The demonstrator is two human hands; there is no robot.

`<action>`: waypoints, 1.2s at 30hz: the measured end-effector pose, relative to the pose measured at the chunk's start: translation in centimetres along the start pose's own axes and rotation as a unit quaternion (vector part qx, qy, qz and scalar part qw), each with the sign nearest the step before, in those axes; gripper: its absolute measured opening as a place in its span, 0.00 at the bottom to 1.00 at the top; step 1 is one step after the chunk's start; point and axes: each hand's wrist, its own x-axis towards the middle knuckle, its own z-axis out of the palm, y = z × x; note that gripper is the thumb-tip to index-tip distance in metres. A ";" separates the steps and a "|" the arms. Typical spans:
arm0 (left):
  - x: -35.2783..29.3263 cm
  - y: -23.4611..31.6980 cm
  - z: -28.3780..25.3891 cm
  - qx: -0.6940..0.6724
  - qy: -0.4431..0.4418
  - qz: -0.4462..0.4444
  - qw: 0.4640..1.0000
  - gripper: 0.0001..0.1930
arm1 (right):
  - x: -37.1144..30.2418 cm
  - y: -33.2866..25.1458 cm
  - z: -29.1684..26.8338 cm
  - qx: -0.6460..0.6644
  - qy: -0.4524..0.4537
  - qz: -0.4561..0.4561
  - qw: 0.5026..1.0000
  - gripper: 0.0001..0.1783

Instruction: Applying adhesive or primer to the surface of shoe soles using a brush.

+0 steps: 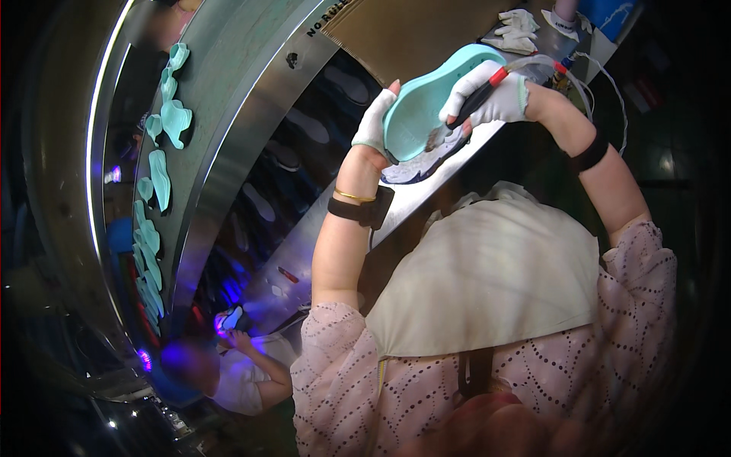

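My left hand [372,123], in a white glove with bare fingertips, grips the heel-side edge of a teal shoe sole [417,93]. The sole is tilted, its hollow inner face turned up. In my gloved right hand [504,97] is a brush [475,104] with a black handle and a red-banded end, joined to a pale tube [542,59]. Its bristles rest at the sole's near edge; whether they touch the surface is hard to tell. Below the sole, a white and dark shoe upper [417,169] lies on the lit bench, partly hidden.
Left of me runs a green conveyor belt [199,84] carrying several teal soles [158,179]. Shoes [259,202] stand in a dark rack between belt and bench. White gloves [516,29] lie at the far end. Another person [255,373] works at lower left. A small red tool [288,274] lies on the bench.
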 end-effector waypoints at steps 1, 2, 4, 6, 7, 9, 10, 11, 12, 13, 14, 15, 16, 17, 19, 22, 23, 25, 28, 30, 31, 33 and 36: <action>0.1 -0.2 -0.4 0.014 0.039 0.021 0.999 0.25 | -0.1 -0.3 -0.5 -0.032 -0.007 0.003 0.999 0.13; 0.3 -0.2 -0.8 0.014 0.040 0.022 0.999 0.25 | -0.2 -0.4 -1.0 -0.036 -0.007 -0.018 0.999 0.13; 0.5 0.0 -1.4 -0.030 -0.089 -0.011 0.995 0.26 | -0.2 -1.2 -1.3 -0.049 0.025 -0.059 0.997 0.12; 0.6 0.0 -1.6 -0.051 -0.155 -0.028 0.986 0.27 | -0.2 -1.3 -1.0 -0.064 0.074 -0.104 0.990 0.12; 0.5 0.0 -1.4 -0.064 -0.141 -0.039 0.987 0.27 | -0.1 -1.2 -0.5 -0.036 0.090 -0.109 0.989 0.10; 0.3 0.0 -0.9 -0.077 -0.125 -0.048 0.988 0.28 | 0.1 -1.0 0.8 -0.001 0.085 -0.090 0.992 0.10; 0.2 -0.1 -0.5 -0.092 -0.106 -0.028 0.990 0.28 | 0.1 -0.6 1.4 -0.027 0.066 -0.080 0.994 0.10; 0.2 -0.1 -0.3 -0.106 -0.086 -0.008 0.991 0.28 | 0.0 -0.2 1.7 -0.027 0.067 -0.093 0.993 0.10; 0.0 -0.2 0.0 -0.106 -0.087 -0.010 0.991 0.28 | -0.2 -0.1 1.5 -0.042 0.052 -0.067 0.996 0.10; -0.5 0.0 0.3 -0.073 -0.055 0.006 0.996 0.28 | -0.1 -0.2 1.0 -0.056 0.033 -0.044 0.997 0.10; -1.0 0.1 0.5 -0.040 -0.023 0.021 0.999 0.28 | 0.0 -0.3 0.3 -0.074 0.029 -0.052 0.995 0.10; -1.2 0.2 0.5 -0.007 0.009 0.036 0.999 0.28 | -0.1 -0.6 -0.4 -0.092 0.026 -0.060 0.994 0.10; -1.2 0.2 0.2 -0.021 0.010 0.032 0.999 0.28 | -0.3 -1.2 -1.0 -0.084 0.016 -0.028 0.996 0.11; -0.8 0.1 -0.4 -0.022 0.009 0.033 0.999 0.28 | -0.3 -1.5 -1.1 -0.086 0.015 -0.028 0.996 0.11; -0.1 -0.1 -1.3 -0.126 -0.104 -0.022 0.986 0.29 | -0.3 -2.0 -0.9 -0.067 0.054 -0.090 0.992 0.11; 0.2 -0.7 -1.2 -0.167 -0.124 0.040 0.977 0.31 | 0.2 -1.2 2.5 0.037 0.138 -0.111 0.984 0.06; 0.4 -1.2 -1.3 -0.192 -0.134 0.074 0.969 0.33 | 0.3 -0.7 3.8 0.037 0.156 -0.111 0.981 0.05; 0.7 -1.4 -2.4 -0.309 -0.275 0.062 0.908 0.34 | 0.1 -0.4 5.8 -0.017 0.144 -0.109 0.983 0.07; 0.0 -2.7 -2.0 -0.285 -0.181 0.103 0.936 0.32 | -0.2 -0.9 6.3 0.080 0.098 0.032 0.991 0.07; 0.3 -3.8 -2.1 -0.279 -0.144 0.129 0.941 0.32 | 0.2 -0.9 6.1 0.226 0.156 0.032 0.961 0.06; 0.0 -3.8 -1.6 -0.275 -0.106 0.153 0.943 0.32 | 0.4 -1.0 6.1 0.223 0.215 0.008 0.951 0.06; -0.6 -3.8 -0.5 -0.291 -0.040 0.138 0.946 0.34 | 0.7 0.3 6.7 0.189 0.245 -0.035 0.950 0.05; 0.0 -4.7 -1.3 -0.285 -0.070 0.202 0.934 0.32 | 0.5 -0.4 8.7 0.081 0.198 -0.137 0.967 0.04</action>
